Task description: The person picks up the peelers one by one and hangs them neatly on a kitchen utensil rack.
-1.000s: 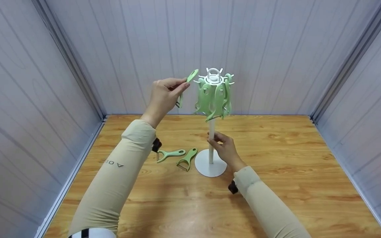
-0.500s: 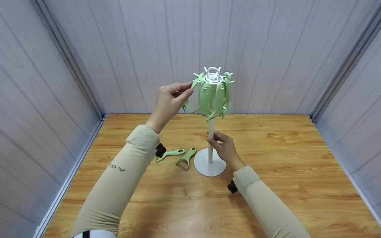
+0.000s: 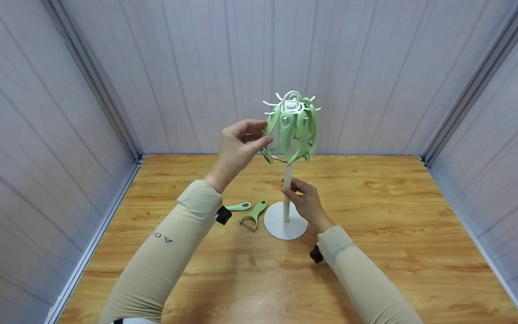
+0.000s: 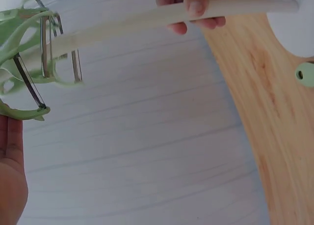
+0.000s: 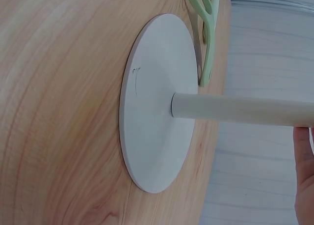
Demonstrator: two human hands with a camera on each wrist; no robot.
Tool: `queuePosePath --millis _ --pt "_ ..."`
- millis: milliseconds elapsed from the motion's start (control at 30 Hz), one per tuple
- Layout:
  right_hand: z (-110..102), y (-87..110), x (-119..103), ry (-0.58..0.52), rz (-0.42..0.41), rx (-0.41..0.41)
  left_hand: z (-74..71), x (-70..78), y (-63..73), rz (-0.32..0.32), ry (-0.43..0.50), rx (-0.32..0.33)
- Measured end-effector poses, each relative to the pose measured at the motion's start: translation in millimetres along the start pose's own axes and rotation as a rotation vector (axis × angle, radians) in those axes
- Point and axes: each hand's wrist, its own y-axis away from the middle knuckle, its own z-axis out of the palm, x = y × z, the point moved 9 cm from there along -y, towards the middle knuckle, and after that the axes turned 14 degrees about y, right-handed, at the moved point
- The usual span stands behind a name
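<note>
My left hand (image 3: 241, 146) is at the left side of a white rotating rack (image 3: 291, 106), thumb in front of a green peeler (image 3: 272, 125) and fingers reaching behind it. This peeler hangs from a hook there; in the left wrist view its blade (image 4: 30, 82) shows just above the fingers. Several more green peelers (image 3: 287, 126) hang around the rack, handles up and blades down. Lower down, my right hand (image 3: 306, 200) grips the white pole (image 3: 287, 209) between thumb and fingers. The pole rises from a round white base (image 5: 157, 136) that stands on the table.
Left of the base, a green peeler (image 3: 254, 216) and a paler green peeler (image 3: 239, 207) lie on the wooden table (image 3: 376, 252). My left wrist camera partly covers the paler one. Pale panel walls (image 3: 196, 67) enclose the back and sides.
My left hand has brought a peeler rightward onto a hook and moved slightly down. The rack has turned, shifting its front peelers to the right. My right hand stays on the pole.
</note>
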Motion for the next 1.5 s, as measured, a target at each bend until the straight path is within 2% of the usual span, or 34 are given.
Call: queuePosePath --millis 233,500,700,900,1100,1333,1500 --pt "-0.9 0.0 0.6 -0.021 0.031 -0.010 8.0 -3.2 4.4 0.025 -0.011 -0.003" --pt "-1.4 0.8 4.7 -0.019 0.066 -0.017 8.0 -6.3 7.6 0.011 0.020 -0.008" --pt "-1.7 2.4 5.6 0.001 0.057 -0.017 -1.7 -12.3 15.7 0.010 -0.017 -0.010" --pt "-1.7 3.7 6.9 0.029 0.065 -0.012 -15.5 -22.6 27.9 -0.019 -0.054 -0.009" --pt "-0.3 3.0 7.0 0.017 0.071 -0.018 -27.4 -32.3 38.5 -0.035 -0.084 -0.001" --pt "0.1 2.4 7.3 -0.003 0.078 -0.015 -34.8 -53.3 53.3 -0.106 -0.112 -0.022" --pt "-0.6 3.5 6.6 -0.010 0.088 -0.006 -41.4 -70.5 65.6 -0.132 -0.127 -0.013"
